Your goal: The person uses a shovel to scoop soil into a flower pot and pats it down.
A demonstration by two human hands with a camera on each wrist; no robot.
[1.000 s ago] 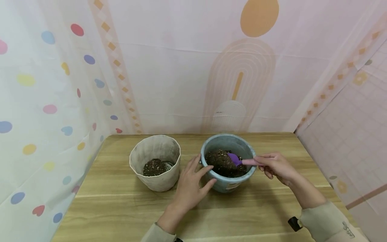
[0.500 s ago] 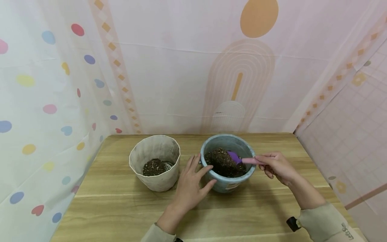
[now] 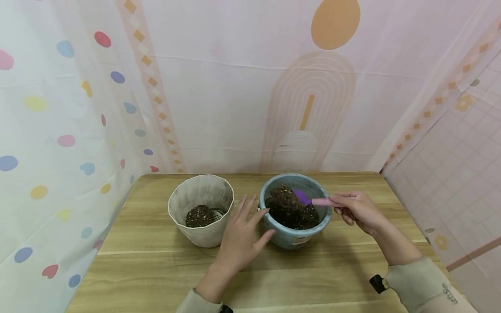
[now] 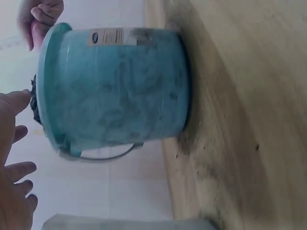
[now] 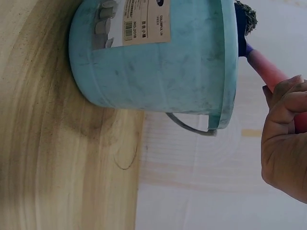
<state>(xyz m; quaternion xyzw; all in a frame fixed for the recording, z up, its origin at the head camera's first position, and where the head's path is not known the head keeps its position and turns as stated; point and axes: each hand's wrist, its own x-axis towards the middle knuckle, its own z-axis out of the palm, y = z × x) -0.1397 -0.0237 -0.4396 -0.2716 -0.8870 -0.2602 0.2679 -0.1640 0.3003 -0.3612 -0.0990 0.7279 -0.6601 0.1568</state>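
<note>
My right hand (image 3: 360,214) grips the pink handle of a small trowel (image 3: 302,197) with a purple blade. A heap of dark soil (image 3: 284,196) sits on the blade, tilted inside the blue bucket (image 3: 298,240). More soil lies in the bucket below it. To the bucket's left, my left hand (image 3: 238,239) has its fingers spread and relaxed, holding nothing. In the left wrist view its fingers (image 4: 19,170) stand off the bucket's wall. The right wrist view shows soil (image 5: 246,17) on the blade rising above the rim.
A whitish pot (image 3: 205,191) with a small mound of soil (image 3: 199,216) over its slotted base stands left of the bucket. Both rest on a wooden table (image 3: 297,282). Patterned curtains (image 3: 219,108) hang behind and at the sides. The bucket's thin handle (image 5: 187,125) hangs down.
The trowel has risen slightly with its soil, and my right hand has moved up with it. My left hand has come off the bucket rim and shifted left.
</note>
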